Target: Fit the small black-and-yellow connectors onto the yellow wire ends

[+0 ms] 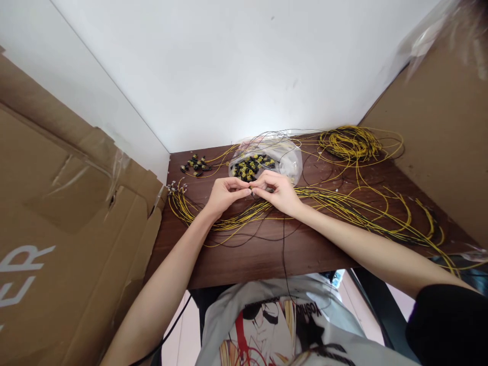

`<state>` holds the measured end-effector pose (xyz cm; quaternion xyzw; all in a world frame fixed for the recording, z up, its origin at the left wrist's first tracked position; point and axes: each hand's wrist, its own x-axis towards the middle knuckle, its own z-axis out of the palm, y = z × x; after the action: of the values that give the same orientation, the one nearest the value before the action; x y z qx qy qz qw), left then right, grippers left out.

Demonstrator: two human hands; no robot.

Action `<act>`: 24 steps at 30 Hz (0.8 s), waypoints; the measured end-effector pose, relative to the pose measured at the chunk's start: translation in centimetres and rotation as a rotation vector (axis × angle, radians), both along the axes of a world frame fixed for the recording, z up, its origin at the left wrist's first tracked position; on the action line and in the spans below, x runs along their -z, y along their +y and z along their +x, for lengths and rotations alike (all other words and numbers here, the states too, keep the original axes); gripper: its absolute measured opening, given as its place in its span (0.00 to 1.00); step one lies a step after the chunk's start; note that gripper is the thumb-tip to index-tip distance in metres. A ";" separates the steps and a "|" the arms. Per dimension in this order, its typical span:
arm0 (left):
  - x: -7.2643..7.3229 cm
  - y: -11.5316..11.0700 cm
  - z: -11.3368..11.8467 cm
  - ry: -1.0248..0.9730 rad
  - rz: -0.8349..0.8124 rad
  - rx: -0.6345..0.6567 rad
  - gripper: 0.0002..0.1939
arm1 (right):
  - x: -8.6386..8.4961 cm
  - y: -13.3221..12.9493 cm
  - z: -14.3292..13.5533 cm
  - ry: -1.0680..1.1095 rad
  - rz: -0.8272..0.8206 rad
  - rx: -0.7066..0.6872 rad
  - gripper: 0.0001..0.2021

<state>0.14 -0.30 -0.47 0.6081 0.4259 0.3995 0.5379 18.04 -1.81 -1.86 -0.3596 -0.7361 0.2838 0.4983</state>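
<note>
My left hand [227, 194] and my right hand [277, 192] meet above the middle of the table, thumb and fingers pinched together. Between the fingertips is a small dark part [251, 190], mostly hidden, and its exact kind cannot be made out. Just behind my hands, an open clear plastic bag [292, 161] holds many small black-and-yellow parts [249, 166]. Beneath my hands runs a long bundle of yellow and black wires [238, 222], with small pale ends [176, 187] at its left. A thin black wire [283, 249] hangs down over the table's front edge.
More black-and-yellow parts [196, 165] lie at the back left of the brown table [236, 259]. A coil of yellow and black wire [353, 143] sits at the back right. Cardboard [76, 203] stands on the left, another cardboard sheet [438, 117] on the right, and a white wall [244, 76] behind.
</note>
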 end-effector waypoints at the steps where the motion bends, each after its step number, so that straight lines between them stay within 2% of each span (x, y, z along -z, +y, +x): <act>1: 0.0 0.0 0.0 0.001 0.000 0.007 0.14 | 0.0 -0.1 0.0 0.009 -0.007 -0.002 0.07; 7: -0.3 0.0 -0.1 -0.024 0.021 0.045 0.12 | -0.5 -0.4 -0.1 0.021 -0.013 -0.010 0.09; 13: -0.1 0.1 -0.2 -0.045 0.049 0.050 0.12 | -0.2 -0.4 -0.2 0.052 -0.043 -0.031 0.08; 24: 0.3 0.3 -0.1 -0.058 0.018 0.036 0.20 | -0.7 -0.5 -0.2 -0.099 -0.017 -0.023 0.09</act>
<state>0.03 -0.02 -0.73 0.6086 0.3956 0.4109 0.5516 17.89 -2.31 -1.19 -0.3691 -0.7614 0.2775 0.4550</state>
